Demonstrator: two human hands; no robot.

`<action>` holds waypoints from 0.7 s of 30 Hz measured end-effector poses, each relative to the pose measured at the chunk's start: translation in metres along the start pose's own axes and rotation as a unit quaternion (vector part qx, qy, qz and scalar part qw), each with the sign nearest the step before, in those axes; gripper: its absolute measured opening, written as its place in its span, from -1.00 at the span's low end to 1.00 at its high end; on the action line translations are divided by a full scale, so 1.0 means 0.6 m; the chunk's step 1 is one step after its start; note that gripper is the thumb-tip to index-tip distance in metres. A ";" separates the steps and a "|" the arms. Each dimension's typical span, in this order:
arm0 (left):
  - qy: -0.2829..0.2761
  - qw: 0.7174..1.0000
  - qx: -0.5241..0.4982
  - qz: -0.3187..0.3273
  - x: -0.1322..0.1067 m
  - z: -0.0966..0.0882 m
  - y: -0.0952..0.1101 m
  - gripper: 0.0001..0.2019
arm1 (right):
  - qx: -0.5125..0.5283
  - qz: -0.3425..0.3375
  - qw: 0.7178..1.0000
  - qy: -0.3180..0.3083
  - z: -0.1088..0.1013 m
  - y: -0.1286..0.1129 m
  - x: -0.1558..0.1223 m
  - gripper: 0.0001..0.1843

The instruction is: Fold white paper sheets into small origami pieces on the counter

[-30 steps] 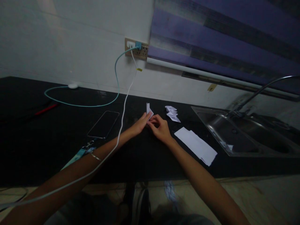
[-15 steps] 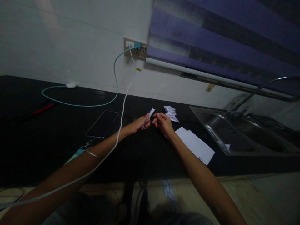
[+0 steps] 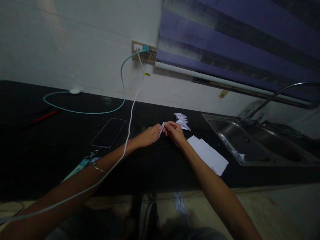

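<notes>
A small folded piece of white paper (image 3: 162,128) is held above the black counter. My left hand (image 3: 150,135) is closed on its lower left part. From the other side, my right hand (image 3: 174,132) pinches the paper's upper edge between thumb and fingers. Just behind my right hand lie several folded paper pieces (image 3: 182,120). A stack of white paper sheets (image 3: 208,155) rests on the counter beside my right forearm. The inner fingers of both hands are partly hidden.
A phone (image 3: 108,132) with a teal lanyard (image 3: 78,167) lies left. A white cable (image 3: 129,128) crosses over my left forearm from the wall socket (image 3: 150,55). A teal cable (image 3: 100,113) loops behind. At right is a steel sink (image 3: 243,141) with a faucet (image 3: 277,95).
My left hand has turned and shifted slightly right with the folded paper. My right hand, apart from the paper before, now grips its upper edge.
</notes>
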State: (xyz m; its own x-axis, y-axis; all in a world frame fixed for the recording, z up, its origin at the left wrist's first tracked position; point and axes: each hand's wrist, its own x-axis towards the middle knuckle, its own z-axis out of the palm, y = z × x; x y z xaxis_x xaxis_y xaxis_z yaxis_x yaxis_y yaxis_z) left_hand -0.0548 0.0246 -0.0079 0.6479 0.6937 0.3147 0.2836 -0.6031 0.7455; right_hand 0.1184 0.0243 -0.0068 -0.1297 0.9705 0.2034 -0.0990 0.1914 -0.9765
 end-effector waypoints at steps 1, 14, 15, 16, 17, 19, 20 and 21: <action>0.007 1.000 -0.007 -0.006 0.000 0.000 0.001 -0.63 | -0.012 -0.001 1.000 -0.001 0.000 0.000 0.000 -0.75; 0.059 0.995 0.057 -0.048 -0.003 -0.005 0.002 -0.65 | 0.021 0.025 0.998 -0.045 -0.006 0.005 -0.001 -0.80; 0.058 0.996 0.052 -0.045 -0.003 -0.005 0.001 -0.66 | 0.017 0.034 0.998 -0.050 -0.007 0.006 -0.001 -0.81; 0.056 0.997 0.041 -0.041 -0.004 -0.005 -0.001 -0.67 | 0.012 0.042 0.998 -0.054 -0.009 0.006 -0.001 -0.81; 0.053 0.997 0.026 -0.039 -0.005 -0.005 -0.003 -0.67 | 0.005 0.050 0.997 -0.057 -0.010 0.005 -0.001 -0.81; 0.042 0.998 0.003 -0.039 -0.006 -0.004 -0.007 -0.68 | -0.013 0.064 0.996 -0.061 -0.012 0.003 -0.003 -0.81; 0.036 0.999 -0.002 -0.039 -0.006 -0.004 -0.009 -0.69 | -0.022 0.069 0.995 -0.062 -0.013 0.002 -0.004 -0.81; 0.029 0.999 -0.006 -0.038 -0.007 -0.005 -0.010 -0.69 | -0.030 0.073 0.995 -0.063 -0.013 0.000 -0.006 -0.81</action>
State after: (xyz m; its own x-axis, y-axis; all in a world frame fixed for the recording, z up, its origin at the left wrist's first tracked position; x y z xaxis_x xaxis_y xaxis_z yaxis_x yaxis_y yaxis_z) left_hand -0.0614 0.0267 -0.0119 0.5832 0.7587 0.2901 0.3221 -0.5438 0.7749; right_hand 0.1262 0.0221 -0.0082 -0.2616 0.9632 0.0617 -0.0104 0.0611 -0.9981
